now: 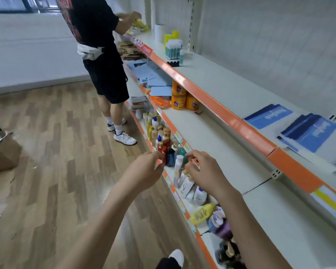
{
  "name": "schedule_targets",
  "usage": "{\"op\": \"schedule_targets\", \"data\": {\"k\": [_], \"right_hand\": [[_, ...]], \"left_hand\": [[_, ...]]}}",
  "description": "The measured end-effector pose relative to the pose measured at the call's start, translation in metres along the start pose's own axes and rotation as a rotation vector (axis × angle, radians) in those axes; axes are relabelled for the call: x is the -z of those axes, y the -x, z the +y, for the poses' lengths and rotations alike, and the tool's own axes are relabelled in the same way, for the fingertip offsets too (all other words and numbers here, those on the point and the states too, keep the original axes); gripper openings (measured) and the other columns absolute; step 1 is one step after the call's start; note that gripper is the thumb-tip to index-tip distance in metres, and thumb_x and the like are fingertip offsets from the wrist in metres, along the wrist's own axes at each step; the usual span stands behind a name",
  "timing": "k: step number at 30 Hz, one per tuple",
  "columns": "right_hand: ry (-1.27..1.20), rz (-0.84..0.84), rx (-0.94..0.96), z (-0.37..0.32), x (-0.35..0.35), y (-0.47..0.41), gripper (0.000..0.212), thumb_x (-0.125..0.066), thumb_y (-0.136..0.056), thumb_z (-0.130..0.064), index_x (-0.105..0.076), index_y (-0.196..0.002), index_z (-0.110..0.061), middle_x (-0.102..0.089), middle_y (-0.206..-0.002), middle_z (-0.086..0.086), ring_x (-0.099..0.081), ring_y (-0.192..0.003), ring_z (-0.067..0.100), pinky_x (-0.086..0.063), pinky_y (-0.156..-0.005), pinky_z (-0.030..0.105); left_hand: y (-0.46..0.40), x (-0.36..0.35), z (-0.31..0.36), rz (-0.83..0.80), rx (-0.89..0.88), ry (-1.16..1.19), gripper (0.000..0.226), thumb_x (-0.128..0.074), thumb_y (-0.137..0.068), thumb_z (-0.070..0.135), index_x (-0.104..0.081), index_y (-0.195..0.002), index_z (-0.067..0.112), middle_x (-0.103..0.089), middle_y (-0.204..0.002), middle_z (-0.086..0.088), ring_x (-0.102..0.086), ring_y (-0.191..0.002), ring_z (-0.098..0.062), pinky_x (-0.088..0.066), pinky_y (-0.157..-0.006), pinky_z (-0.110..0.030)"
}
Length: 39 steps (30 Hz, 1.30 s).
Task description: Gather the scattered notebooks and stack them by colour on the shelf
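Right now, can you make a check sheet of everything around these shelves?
Surface: top shelf, white with an orange edge.
Job's things: blue notebooks and more on the top shelf at right; pale blue booklets on the middle shelf.
Clutter: orange jars, glue sticks, bottles on the lowest shelf, a cardboard box on the floor.
Hands: left hand and right hand reach forward, fingers loosely curled, holding nothing.
Cables: nothing seen.
Surroundings: wooden floor; another person works farther along the shelves.
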State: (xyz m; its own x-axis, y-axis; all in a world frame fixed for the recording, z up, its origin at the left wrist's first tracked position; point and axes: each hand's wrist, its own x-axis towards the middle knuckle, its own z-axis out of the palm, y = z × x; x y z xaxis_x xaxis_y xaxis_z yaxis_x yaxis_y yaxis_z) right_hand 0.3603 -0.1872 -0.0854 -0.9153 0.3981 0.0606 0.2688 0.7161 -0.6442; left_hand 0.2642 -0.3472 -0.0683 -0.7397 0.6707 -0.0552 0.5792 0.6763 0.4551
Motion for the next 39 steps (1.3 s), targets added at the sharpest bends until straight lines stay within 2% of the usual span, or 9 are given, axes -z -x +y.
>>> {"op": "schedule_targets", "data": {"k": [4,9,11,15,20,25,29,33,39], "right_hand": [[0.03,0.09,-0.01,0.012,0.026,-0.061,0.029,-0.051,-0.094,-0.018,-0.057,-0.121,-0.02,-0.056,-0.121,0.0,-0.053,-0.105,0.012,-0.037,-0.084,0.02],[0.072,0.187,-0.05,0.029,0.069,-0.109,0.028,-0.05,-0.095,-0.021,-0.055,-0.123,-0.021,-0.055,-0.123,-0.001,-0.051,-0.113,0.013,-0.037,-0.09,0.023],[0.13,0.254,-0.082,0.038,0.088,-0.118,0.028,-0.05,-0.095,-0.02,-0.055,-0.122,-0.02,-0.056,-0.121,0.0,-0.052,-0.112,0.016,-0.036,-0.088,0.023],[0.175,0.395,-0.194,0.057,0.12,-0.115,0.027,-0.05,-0.093,-0.021,-0.056,-0.12,-0.023,-0.056,-0.121,-0.001,-0.052,-0.112,0.016,-0.041,-0.089,0.029],[0.188,0.514,-0.357,0.084,0.148,-0.098,0.028,-0.049,-0.096,-0.021,-0.054,-0.124,-0.021,-0.054,-0.125,-0.003,-0.049,-0.115,0.013,-0.036,-0.087,0.023],[0.213,0.616,-0.504,0.101,0.164,-0.096,0.026,-0.049,-0.096,-0.021,-0.055,-0.122,-0.023,-0.055,-0.121,-0.005,-0.051,-0.112,0.011,-0.037,-0.087,0.021],[0.229,0.689,-0.593,0.109,0.172,-0.098,0.027,-0.05,-0.095,-0.018,-0.056,-0.121,-0.021,-0.057,-0.119,-0.003,-0.052,-0.112,0.012,-0.039,-0.09,0.021],[0.233,0.756,-0.678,0.115,0.175,-0.097,0.028,-0.051,-0.095,-0.018,-0.056,-0.122,-0.02,-0.058,-0.118,-0.004,-0.052,-0.112,0.011,-0.038,-0.089,0.018],[0.355,0.791,-0.897,0.126,0.18,-0.083,0.032,-0.051,-0.094,-0.016,-0.052,-0.126,-0.019,-0.055,-0.121,0.002,-0.05,-0.114,0.019,-0.045,-0.09,0.031]], "left_hand": [[-0.074,0.015,0.017,0.014,-0.094,-0.006,0.026,-0.047,-0.095,0.017,-0.057,-0.117,0.009,-0.06,-0.114,-0.009,-0.057,-0.101,-0.027,-0.046,-0.085,-0.039],[-0.158,0.023,0.05,0.033,-0.221,-0.012,0.036,-0.046,-0.097,0.025,-0.049,-0.131,0.017,-0.052,-0.132,-0.005,-0.058,-0.106,-0.023,-0.044,-0.091,-0.034],[-0.182,0.022,0.067,0.038,-0.278,0.005,0.036,-0.045,-0.097,0.026,-0.048,-0.132,0.017,-0.046,-0.137,-0.003,-0.058,-0.106,-0.021,-0.044,-0.091,-0.032],[-0.22,0.009,0.111,0.02,-0.469,0.048,0.035,-0.046,-0.096,0.023,-0.05,-0.131,0.018,-0.045,-0.138,-0.001,-0.051,-0.12,-0.02,-0.041,-0.096,-0.03],[-0.253,-0.015,0.167,-0.137,-0.654,0.115,0.034,-0.048,-0.095,0.019,-0.052,-0.129,0.015,-0.048,-0.134,-0.004,-0.06,-0.091,-0.025,-0.043,-0.083,-0.028],[-0.285,-0.037,0.206,-0.258,-0.817,0.113,0.033,-0.048,-0.093,0.016,-0.054,-0.126,0.012,-0.052,-0.128,-0.006,-0.056,-0.108,-0.024,-0.044,-0.089,-0.03],[-0.308,-0.049,0.226,-0.332,-0.929,0.077,0.032,-0.048,-0.095,0.017,-0.054,-0.126,0.01,-0.054,-0.125,-0.009,-0.057,-0.107,-0.026,-0.043,-0.089,-0.029],[-0.323,-0.058,0.241,-0.382,-1.011,0.071,0.033,-0.048,-0.096,0.02,-0.053,-0.128,0.013,-0.053,-0.126,-0.006,-0.057,-0.105,-0.023,-0.041,-0.083,-0.022],[-0.324,-0.073,0.271,-0.474,-1.12,0.081,0.034,-0.046,-0.095,0.021,-0.052,-0.129,0.016,-0.05,-0.129,-0.003,-0.055,-0.108,-0.019,-0.045,-0.09,-0.029]]}}
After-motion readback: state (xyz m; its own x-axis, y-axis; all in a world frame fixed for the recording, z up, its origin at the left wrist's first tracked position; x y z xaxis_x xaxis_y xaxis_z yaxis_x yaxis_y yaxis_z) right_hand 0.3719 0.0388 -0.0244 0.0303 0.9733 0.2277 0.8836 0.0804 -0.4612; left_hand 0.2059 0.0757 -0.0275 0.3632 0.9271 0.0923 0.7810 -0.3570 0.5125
